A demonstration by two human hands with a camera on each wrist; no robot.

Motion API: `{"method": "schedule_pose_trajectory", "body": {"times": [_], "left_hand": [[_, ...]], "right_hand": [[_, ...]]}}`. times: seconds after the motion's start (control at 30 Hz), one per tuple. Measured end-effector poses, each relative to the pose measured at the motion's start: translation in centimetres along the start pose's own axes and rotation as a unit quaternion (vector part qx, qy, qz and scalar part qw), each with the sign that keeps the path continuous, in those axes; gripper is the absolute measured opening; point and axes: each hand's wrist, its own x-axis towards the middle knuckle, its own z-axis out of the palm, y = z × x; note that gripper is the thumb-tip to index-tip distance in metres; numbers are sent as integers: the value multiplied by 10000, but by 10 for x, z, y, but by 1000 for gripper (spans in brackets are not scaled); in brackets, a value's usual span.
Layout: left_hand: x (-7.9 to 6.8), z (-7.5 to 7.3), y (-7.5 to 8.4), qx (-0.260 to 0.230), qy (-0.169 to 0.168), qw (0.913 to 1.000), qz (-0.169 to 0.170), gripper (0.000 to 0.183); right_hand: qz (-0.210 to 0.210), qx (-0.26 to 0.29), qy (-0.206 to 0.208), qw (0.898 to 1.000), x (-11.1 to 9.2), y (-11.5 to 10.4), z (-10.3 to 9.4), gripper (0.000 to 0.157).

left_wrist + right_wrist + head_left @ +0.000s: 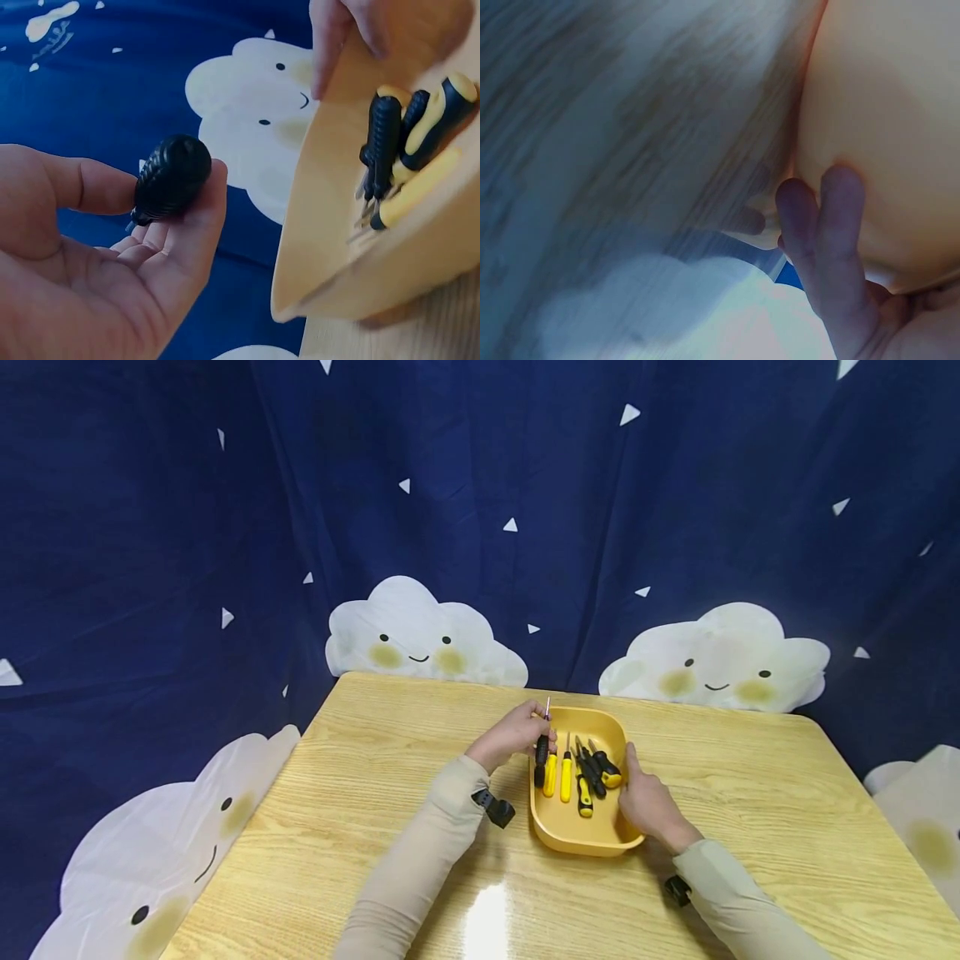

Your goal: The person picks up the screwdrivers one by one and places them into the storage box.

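My left hand [516,739] pinches a screwdriver [541,762] by its black ribbed handle, over the left side of a yellow plastic bin [585,845]. Its shaft points away from me, and in the left wrist view the handle's butt end [187,161] faces the camera. At the bin's right side, my right hand [651,802] grips the wall; the right wrist view has two fingers [841,225] against the outside. Inside the bin lie a yellow-handled screwdriver [566,777], another yellow handle [551,777], a black-and-yellow one [585,797] and several black-handled tools [592,775], partly overlapping.
The bin stands on a light wooden table [390,735], towards its far side. Behind the table hangs a dark blue curtain [465,485] with white clouds. Black straps with small devices [495,808] sit on both wrists.
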Motion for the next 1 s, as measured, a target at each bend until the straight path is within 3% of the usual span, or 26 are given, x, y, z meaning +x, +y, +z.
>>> {"method": "schedule_pose_trajectory", "body": {"times": [0.3, 0.53, 1.0], "left_hand": [[14, 20, 2, -135, -35, 9999, -34, 14], [21, 34, -2, -315, -125, 9992, -227, 4], [32, 52, -9, -159, 42, 9994, -290, 3]], "right_hand": [[68, 37, -49, 10000, 0, 1, -1, 71], [67, 51, -62, 9999, 0, 2, 1, 72], [-76, -53, 191, 9998, 1, 1, 1, 72]]}}
